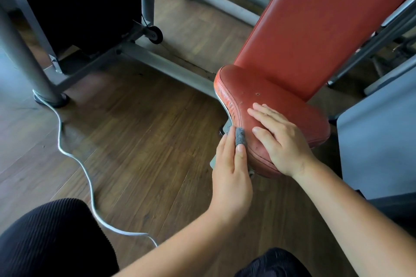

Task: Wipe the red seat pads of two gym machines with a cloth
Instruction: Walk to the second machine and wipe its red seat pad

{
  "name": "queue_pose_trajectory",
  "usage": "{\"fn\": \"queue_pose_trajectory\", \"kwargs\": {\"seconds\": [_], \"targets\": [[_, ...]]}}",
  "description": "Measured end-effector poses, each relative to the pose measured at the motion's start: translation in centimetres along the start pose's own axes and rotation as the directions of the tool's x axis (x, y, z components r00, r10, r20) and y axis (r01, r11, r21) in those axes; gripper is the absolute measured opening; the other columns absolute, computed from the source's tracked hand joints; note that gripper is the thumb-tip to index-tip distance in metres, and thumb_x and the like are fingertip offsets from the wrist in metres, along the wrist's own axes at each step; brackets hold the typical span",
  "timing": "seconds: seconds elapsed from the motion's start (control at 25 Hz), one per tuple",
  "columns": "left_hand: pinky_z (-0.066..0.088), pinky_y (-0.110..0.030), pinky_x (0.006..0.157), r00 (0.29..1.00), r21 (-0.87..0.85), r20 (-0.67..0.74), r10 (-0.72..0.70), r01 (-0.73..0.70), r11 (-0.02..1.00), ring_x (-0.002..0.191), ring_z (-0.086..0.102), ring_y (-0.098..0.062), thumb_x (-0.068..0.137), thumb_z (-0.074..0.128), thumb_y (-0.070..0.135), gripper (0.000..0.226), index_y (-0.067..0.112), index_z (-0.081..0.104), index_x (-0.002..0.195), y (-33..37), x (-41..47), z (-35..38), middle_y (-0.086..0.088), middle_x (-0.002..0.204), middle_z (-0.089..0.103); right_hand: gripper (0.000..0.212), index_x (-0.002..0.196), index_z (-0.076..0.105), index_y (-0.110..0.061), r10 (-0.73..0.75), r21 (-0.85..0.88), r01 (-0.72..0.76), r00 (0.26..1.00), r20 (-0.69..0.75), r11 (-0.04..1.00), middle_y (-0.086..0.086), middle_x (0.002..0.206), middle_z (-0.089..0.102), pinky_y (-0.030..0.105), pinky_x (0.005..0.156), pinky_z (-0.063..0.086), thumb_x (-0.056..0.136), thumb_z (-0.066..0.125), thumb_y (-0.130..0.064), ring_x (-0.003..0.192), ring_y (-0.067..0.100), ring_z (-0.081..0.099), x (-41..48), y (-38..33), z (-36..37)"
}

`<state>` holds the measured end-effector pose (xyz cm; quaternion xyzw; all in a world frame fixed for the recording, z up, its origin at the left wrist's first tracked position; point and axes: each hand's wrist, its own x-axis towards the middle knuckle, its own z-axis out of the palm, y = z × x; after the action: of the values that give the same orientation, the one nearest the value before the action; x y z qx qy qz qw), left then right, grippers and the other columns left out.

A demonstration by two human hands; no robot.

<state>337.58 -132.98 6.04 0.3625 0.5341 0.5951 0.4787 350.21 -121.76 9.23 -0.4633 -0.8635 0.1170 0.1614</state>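
While the left hand (231, 175) pinches the little grey cloth (240, 136) against the worn side of the red seat pad (281, 96) and the right hand (281, 139) rests flat on top, fingers (261, 112) straight, the cloth could snag there and slip out.

Single view, from a camera worn on the person's head. Wide-angle, facing forward and steeply down. Close range: both forearms come in from the bottom edge. The left hand (231, 177), pinching a grey cloth (307, 136), and the right hand (283, 141) meet right of centre at the red seat pad (258, 87). A knee (51, 238) in dark fabric fills the lower left corner. The wood floor (146, 141) takes the left half, and the back pad (315, 18) runs out at top right.
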Motion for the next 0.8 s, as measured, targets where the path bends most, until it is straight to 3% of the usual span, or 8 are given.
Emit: {"fn": "queue_pose_trajectory", "kwargs": {"seconds": [0.12, 0.2, 0.4, 0.52, 0.64, 0.72, 0.8], "targets": [[0.021, -0.026, 0.126, 0.999, 0.068, -0.002, 0.035, -0.034, 0.997, 0.150, 0.026, 0.006, 0.111, 0.032, 0.038, 0.047, 0.033, 0.035, 0.158, -0.7, 3.1, -0.4, 0.022, 0.162, 0.033, 0.057, 0.146, 0.055, -0.025, 0.011, -0.006, -0.011, 1.000, 0.007, 1.000, -0.005, 0.157, 0.047, 0.036, 0.124, 0.029, 0.097, 0.037, -0.046, 0.149, 0.011, 0.035, 0.1, -0.1, -0.1], [0.013, -0.033, 0.129, 1.000, 0.110, 0.002, -0.019, 0.018, 0.994, 0.155, 0.018, -0.002, 0.110, 0.031, 0.039, 0.050, 0.032, 0.030, 0.160, -0.6, 7.8, -0.6, 0.013, 0.169, 0.024, 0.057, 0.146, 0.055, -0.025, 0.022, 0.005, -0.022, 1.000, 0.007, 1.000, -0.005, 0.157, 0.047, 0.034, 0.124, 0.027, 0.096, 0.037, -0.047, 0.149, 0.010, 0.034, 0.1, -0.2, -0.1], [0.020, -0.037, 0.128, 0.997, -0.056, 0.070, -0.041, 0.045, 0.997, 0.154, 0.020, 0.000, 0.109, 0.033, 0.044, 0.051, 0.038, 0.030, 0.159, -1.8, 4.7, -0.8, 0.020, 0.167, 0.024, 0.057, 0.145, 0.056, -0.024, 0.014, -0.003, -0.014, 1.000, 0.002, 1.000, -0.005, 0.156, 0.048, 0.031, 0.124, 0.027, 0.095, 0.038, -0.046, 0.149, 0.010, 0.036, 0.1, -0.2, 0.0], [0.015, -0.041, 0.129, 0.999, 0.012, 0.051, -0.007, 0.006, 1.000, 0.157, 0.012, -0.005, 0.108, 0.030, 0.045, 0.055, 0.037, 0.021, 0.162, -1.4, 6.9, -0.5, 0.015, 0.170, 0.015, 0.057, 0.145, 0.056, -0.024, 0.013, 0.000, -0.013, 1.000, -0.006, 1.000, -0.005, 0.156, 0.048, 0.034, 0.124, 0.028, 0.095, 0.039, -0.045, 0.149, 0.010, 0.036, 0.1, -0.2, 0.0], [0.012, -0.038, 0.126, 0.996, 0.154, -0.071, -0.057, 0.068, 0.986, 0.159, 0.010, -0.017, 0.110, 0.026, 0.038, 0.058, 0.030, 0.006, 0.165, 0.2, 14.4, -0.4, 0.005, 0.173, 0.002, 0.056, 0.143, 0.058, -0.022, 0.013, 0.027, -0.012, 1.000, -0.017, 1.000, -0.004, 0.155, 0.050, 0.029, 0.123, 0.026, 0.095, 0.041, -0.044, 0.148, 0.009, 0.036, 0.1, -0.2, 0.0], [0.015, -0.037, 0.125, 0.991, 0.159, -0.119, -0.065, 0.084, 0.984, 0.158, 0.015, -0.020, 0.110, 0.026, 0.038, 0.060, 0.026, 0.006, 0.165, -0.1, 16.4, -0.7, 0.001, 0.173, 0.004, 0.055, 0.142, 0.059, -0.022, 0.013, 0.031, -0.013, 1.000, -0.022, 0.999, -0.004, 0.154, 0.050, 0.026, 0.123, 0.026, 0.094, 0.042, -0.044, 0.148, 0.009, 0.037, 0.1, -0.2, 0.0], [0.018, -0.041, 0.127, 0.998, 0.126, -0.063, -0.012, 0.020, 0.992, 0.157, 0.018, -0.018, 0.106, 0.027, 0.042, 0.061, 0.029, 0.012, 0.163, -1.3, 14.8, -0.3, 0.003, 0.173, 0.010, 0.055, 0.142, 0.059, -0.022, 0.012, 0.027, -0.011, 1.000, -0.024, 1.000, -0.004, 0.154, 0.051, 0.029, 0.123, 0.027, 0.094, 0.042, -0.043, 0.147, 0.009, 0.038, 0.0, -0.2, 0.1]]}}
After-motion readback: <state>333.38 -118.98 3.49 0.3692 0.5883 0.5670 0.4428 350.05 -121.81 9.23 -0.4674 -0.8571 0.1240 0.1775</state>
